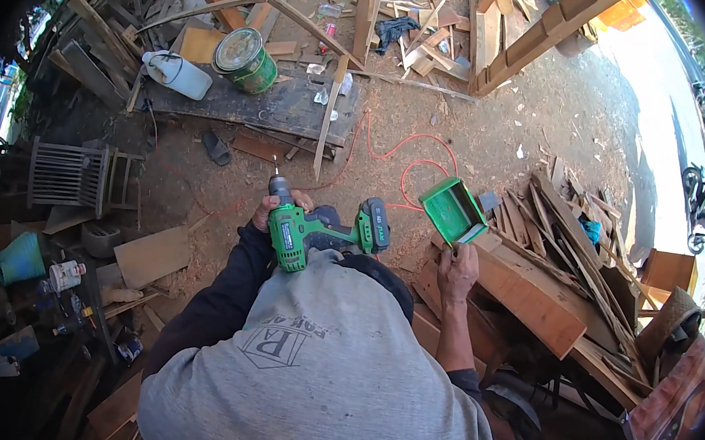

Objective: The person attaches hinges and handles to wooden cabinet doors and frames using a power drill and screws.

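A green and black cordless drill (290, 235) lies across in front of my chest. My left hand (265, 210) is closed around its front end, just behind the chuck. A bit (276, 163) points away from me, and the dark battery (374, 225) sits to the right. My right hand (458, 271) pinches the near edge of an open green box (452, 208), tilted so that its inside shows. Something pale lies in the box's near right corner, too small to name. The box hangs above the near end of a wooden beam (523, 296).
Scrap boards (572, 233) are heaped at the right. Ahead on the left, a dark bench (295, 113) bears a green paint can (252, 70) and a white jug (178, 74). An orange cord (402, 144) snakes over the dirt floor. A slatted chair (68, 176) lies left.
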A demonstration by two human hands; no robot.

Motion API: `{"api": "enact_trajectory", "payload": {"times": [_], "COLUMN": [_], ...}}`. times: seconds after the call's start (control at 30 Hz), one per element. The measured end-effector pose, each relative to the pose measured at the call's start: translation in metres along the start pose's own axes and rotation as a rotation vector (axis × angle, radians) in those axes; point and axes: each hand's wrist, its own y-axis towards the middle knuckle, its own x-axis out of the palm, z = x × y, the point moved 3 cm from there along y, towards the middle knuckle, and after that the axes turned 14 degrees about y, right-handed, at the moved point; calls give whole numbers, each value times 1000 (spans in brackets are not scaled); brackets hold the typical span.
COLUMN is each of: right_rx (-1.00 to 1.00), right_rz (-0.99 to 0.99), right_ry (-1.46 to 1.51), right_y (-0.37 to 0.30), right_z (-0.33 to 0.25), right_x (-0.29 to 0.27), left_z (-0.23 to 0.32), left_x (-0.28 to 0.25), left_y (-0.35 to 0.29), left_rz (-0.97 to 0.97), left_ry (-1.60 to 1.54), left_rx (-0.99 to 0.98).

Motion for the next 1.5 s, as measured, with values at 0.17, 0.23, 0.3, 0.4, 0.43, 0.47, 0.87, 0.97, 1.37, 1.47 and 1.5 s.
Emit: {"api": "enact_trajectory", "payload": {"times": [0.17,0.23,0.3,0.4,0.43,0.47,0.87,0.97,1.37,1.47,1.5], "right_rx": [68,102,124,196,216,253,558,590,907,1022,1018], "right_rz": [18,47,47,108,129,145,520,589,698,676,673], "right_ry": [-42,-86,-103,-166,-177,-188,-345,-366,-303,-232,-241], "right_y": [5,17,29,47,50,53,123,147,232,272,285], "right_z": [15,24,31,50,59,67,117,145,403,472,494], "right_x": [-9,-13,-15,-26,-30,-34,-98,-106,-153,-191,-205], "left_z": [15,14,12,-6,-11,-14,-7,-17,-156,-176,-177], "left_x": [29,36,31,19,18,15,79,123,357,411,435], "left_y": [59,94,119,169,188,206,432,492,752,833,861], "left_rz": [-103,-185,-245,-223,-245,-248,-249,-342,-647,-574,-557], "left_ry": [-1,88,72,32,20,50,11,66,222,233,230], "left_rx": [-93,-75,-83,-103,-101,-118,-469,-541,-823,-918,-895]}}
